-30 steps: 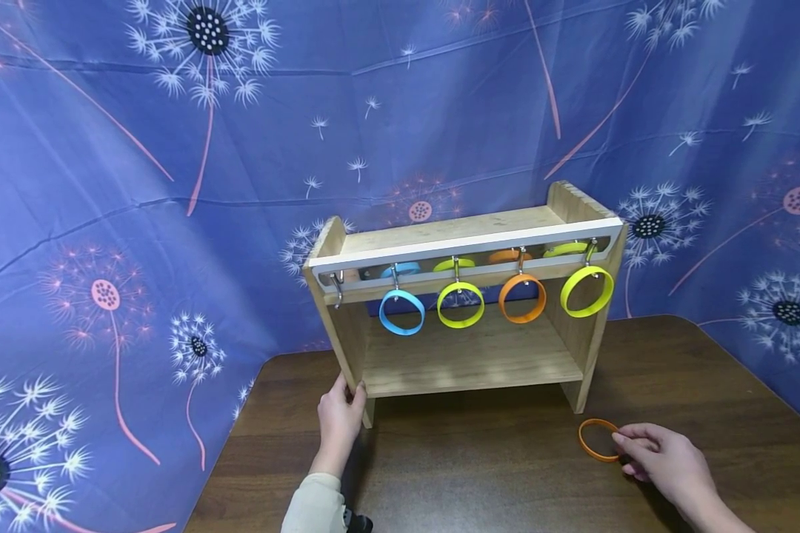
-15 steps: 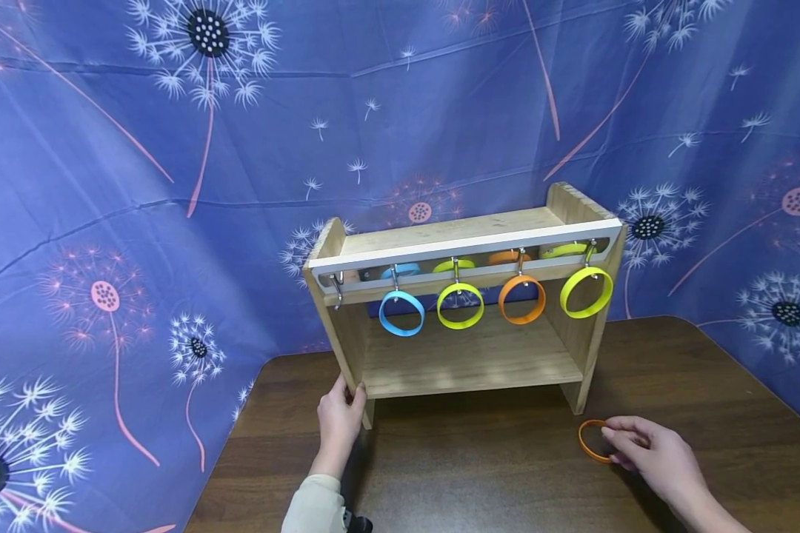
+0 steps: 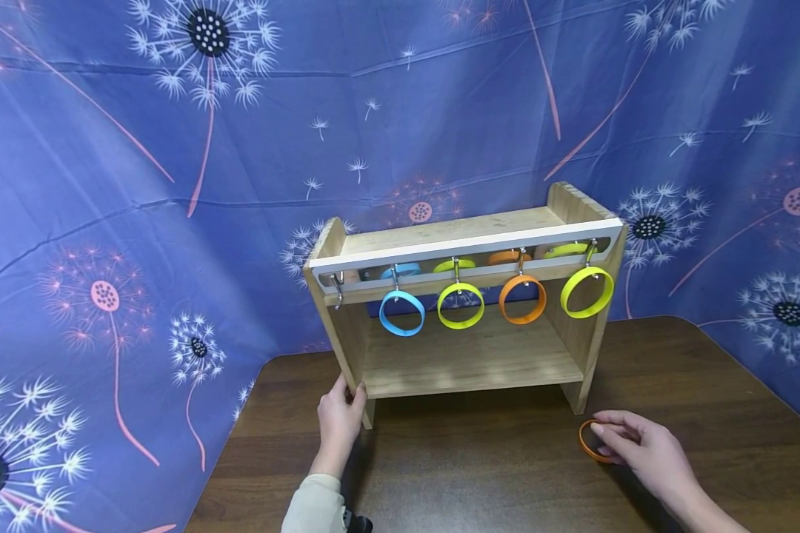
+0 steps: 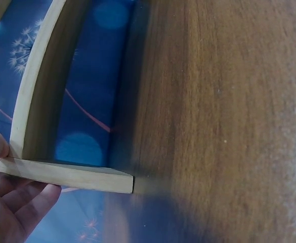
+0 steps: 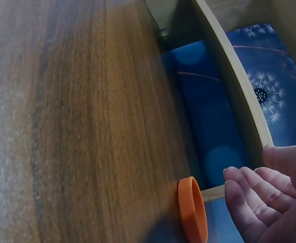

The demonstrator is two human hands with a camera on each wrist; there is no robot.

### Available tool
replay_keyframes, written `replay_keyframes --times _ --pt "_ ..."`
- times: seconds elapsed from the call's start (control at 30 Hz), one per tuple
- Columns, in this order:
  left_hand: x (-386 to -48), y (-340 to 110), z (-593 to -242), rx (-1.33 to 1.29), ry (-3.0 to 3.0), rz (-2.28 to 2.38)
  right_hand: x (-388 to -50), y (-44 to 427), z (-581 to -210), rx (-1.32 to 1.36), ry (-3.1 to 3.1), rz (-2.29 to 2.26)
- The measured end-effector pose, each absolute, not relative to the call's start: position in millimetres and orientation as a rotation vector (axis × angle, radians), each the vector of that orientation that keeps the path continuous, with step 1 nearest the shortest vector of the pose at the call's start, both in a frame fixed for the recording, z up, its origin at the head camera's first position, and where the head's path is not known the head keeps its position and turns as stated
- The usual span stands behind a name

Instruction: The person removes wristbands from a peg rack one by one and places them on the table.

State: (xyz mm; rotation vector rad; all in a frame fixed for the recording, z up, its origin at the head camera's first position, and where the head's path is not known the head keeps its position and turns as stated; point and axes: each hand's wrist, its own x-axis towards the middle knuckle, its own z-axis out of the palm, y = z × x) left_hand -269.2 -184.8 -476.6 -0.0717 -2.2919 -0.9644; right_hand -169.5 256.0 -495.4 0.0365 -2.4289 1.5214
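Note:
In the head view, the left hand (image 3: 340, 418) grips the lower left side panel of a wooden shelf (image 3: 473, 370). The left wrist view shows its fingers beneath the panel's end (image 4: 87, 177) and its thumb above. The right hand (image 3: 650, 451) is over an orange ring (image 3: 597, 456) near the shelf's right foot, partly covering it. In the right wrist view a gap separates the loosely bent fingers (image 5: 259, 197) from that ring (image 5: 192, 210). A blue ring (image 3: 384, 323), yellow-green rings (image 3: 442, 314) and another orange ring (image 3: 504, 311) hang from hooks on the shelf's front bar.
The leftmost hook (image 3: 338, 292) on the bar holds no ring. Brown wood tabletop (image 3: 480, 474) extends in front of the shelf and to both sides. A blue cloth with dandelion prints (image 3: 240, 148) hangs behind it.
The right hand has moved left and slightly up over the orange ring, which stays in about the same place on the table. The left hand and the shelf look unmoved.

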Motion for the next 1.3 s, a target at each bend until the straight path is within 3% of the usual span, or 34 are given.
replay_keyframes --times 1.3 --pt "-272 -186 -480 -0.069 -2.288 -0.957 -171 223 -463 0.131 -2.418 1.55"
